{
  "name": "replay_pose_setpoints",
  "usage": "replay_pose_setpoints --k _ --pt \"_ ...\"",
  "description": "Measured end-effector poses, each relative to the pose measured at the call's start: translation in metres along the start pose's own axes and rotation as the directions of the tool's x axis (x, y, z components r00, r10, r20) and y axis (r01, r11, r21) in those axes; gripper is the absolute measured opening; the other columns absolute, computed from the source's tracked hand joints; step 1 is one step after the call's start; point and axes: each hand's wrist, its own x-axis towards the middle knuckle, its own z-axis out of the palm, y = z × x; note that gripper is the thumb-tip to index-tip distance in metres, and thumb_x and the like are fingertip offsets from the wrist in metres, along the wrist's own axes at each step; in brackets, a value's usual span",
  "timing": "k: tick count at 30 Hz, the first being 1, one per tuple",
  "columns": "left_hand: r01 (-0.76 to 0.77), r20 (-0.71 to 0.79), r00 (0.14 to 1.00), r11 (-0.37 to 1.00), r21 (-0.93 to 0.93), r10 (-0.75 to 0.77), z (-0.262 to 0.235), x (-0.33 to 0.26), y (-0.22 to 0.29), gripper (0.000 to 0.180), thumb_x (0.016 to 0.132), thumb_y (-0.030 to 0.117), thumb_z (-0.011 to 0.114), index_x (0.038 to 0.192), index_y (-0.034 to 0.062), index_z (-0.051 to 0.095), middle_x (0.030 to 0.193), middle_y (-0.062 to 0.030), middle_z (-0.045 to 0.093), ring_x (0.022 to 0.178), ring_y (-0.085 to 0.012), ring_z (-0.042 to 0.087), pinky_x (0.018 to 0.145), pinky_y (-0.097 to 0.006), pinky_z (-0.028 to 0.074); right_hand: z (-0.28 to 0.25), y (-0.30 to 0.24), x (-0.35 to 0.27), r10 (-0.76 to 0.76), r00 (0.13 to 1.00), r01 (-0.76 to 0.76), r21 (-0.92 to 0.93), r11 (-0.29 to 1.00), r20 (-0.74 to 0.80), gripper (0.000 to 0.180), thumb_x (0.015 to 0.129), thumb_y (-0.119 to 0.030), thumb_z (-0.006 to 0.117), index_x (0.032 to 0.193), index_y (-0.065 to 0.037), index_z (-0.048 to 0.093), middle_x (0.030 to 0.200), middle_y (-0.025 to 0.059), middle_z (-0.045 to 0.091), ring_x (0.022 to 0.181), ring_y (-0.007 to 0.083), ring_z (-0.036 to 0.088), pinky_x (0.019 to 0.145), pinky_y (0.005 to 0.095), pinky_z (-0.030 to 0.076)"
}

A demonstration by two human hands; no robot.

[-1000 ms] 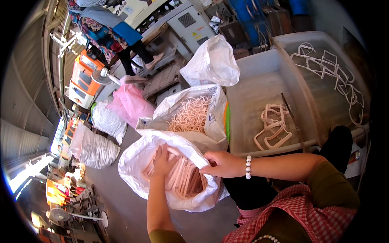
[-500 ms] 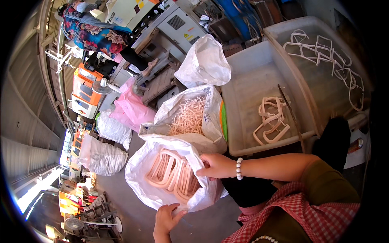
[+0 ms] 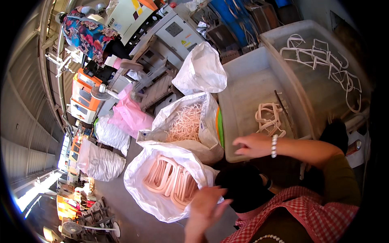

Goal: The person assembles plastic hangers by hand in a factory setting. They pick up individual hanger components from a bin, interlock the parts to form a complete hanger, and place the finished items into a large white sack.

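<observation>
Left hand (image 3: 206, 208) open, empty, fingers spread, blurred, at near edge of white sack (image 3: 162, 194) holding pink frames (image 3: 172, 182) on floor. Right hand (image 3: 253, 145) open, grip empty, over near rim of grey tray (image 3: 243, 89); more frames (image 3: 269, 117) inside.

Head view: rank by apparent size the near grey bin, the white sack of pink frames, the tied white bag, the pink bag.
1. Near grey bin
2. White sack of pink frames, closer to the camera, so its true size is unsure
3. Tied white bag
4. Pink bag, close to the tied bag in size; ranking unsure
</observation>
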Motion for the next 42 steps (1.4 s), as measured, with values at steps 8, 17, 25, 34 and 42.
replay_pose_setpoints --k 8,17,25,34,42 --pt "-0.253 0.028 0.963 0.93 -0.266 0.27 0.141 0.123 0.015 0.023 0.08 0.02 0.069 0.097 0.0047 0.063 0.094 -0.0115 0.064 0.085 -0.0315 0.061 0.079 -0.04 0.05 -0.031 0.098 -0.072 0.19 0.951 -0.142 -0.202 0.969 0.242 0.024 0.083 -0.029 0.06 0.1 -0.012 0.06 0.085 0.0182 0.065 0.081 0.0383 0.062 0.071 0.0464 0.049" --pt "-0.15 0.372 0.906 0.976 -0.159 0.2 0.244 0.183 -0.055 0.025 0.085 0.027 0.062 0.099 0.0058 0.062 0.093 -0.0165 0.064 0.088 -0.0366 0.06 0.076 -0.045 0.049 0.003 0.129 -0.124 0.477 0.674 -0.102 -0.569 0.816 0.563 0.032 0.085 -0.021 0.051 0.111 -0.005 0.06 0.099 0.0191 0.066 0.094 0.0347 0.064 0.077 0.0437 0.052" --pt "-0.06 0.761 0.627 0.984 -0.169 0.169 0.302 0.141 -0.068 0.034 0.082 0.031 0.065 0.1 0.0044 0.056 0.093 -0.0192 0.064 0.089 -0.038 0.061 0.076 -0.046 0.049 -0.002 0.12 -0.151 0.533 0.578 -0.181 -0.54 0.822 0.618 0.033 0.087 -0.024 0.046 0.109 -0.004 0.06 0.108 0.0224 0.062 0.098 0.037 0.063 0.079 0.0451 0.052" --pt "-0.133 0.803 0.571 0.984 -0.114 0.171 0.313 0.131 -0.057 0.038 0.076 0.029 0.071 0.102 0.0048 0.058 0.096 -0.018 0.065 0.093 -0.0355 0.062 0.078 -0.044 0.05 0.008 0.119 -0.158 0.433 0.682 -0.083 -0.526 0.846 0.589 0.031 0.087 -0.023 0.046 0.107 -0.005 0.06 0.102 0.0211 0.063 0.093 0.0366 0.063 0.076 0.0457 0.051" --pt "-0.17 0.812 0.558 0.981 -0.092 0.173 0.326 0.128 -0.062 0.042 0.078 0.032 0.069 0.107 0.0044 0.056 0.095 -0.0177 0.065 0.092 -0.0347 0.063 0.077 -0.044 0.05 0.013 0.116 -0.151 0.441 0.677 -0.089 -0.53 0.843 0.589 0.031 0.088 -0.027 0.046 0.105 -0.006 0.061 0.101 0.0198 0.063 0.092 0.0356 0.064 0.077 0.045 0.051"
